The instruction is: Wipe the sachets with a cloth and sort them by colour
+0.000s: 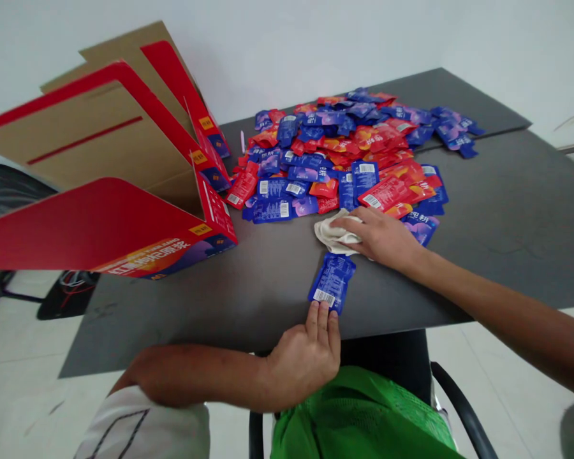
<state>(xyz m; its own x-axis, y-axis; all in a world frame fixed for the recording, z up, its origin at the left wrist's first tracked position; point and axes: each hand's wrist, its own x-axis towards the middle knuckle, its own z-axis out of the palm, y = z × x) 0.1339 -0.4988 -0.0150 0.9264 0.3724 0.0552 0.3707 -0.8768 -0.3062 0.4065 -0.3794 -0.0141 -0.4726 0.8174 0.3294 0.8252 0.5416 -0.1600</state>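
Note:
A blue sachet [332,280] with a white barcode label lies on the dark grey table near its front edge. The fingertips of my left hand [310,350] are pressed together on the sachet's lower end; the thumb is hidden. My right hand [382,236] grips a crumpled white cloth [335,233] just beyond the sachet's upper end, where cloth and sachet meet. Behind the cloth spreads a large heap of red and blue sachets [349,140], some lying barcode side up.
Two open red cardboard display boxes [172,248] stand at the left, one behind the other. A thin pale stick [242,141] rises beside the heap. The grey table [521,223] extends to the right, and a chair armrest [463,408] is below.

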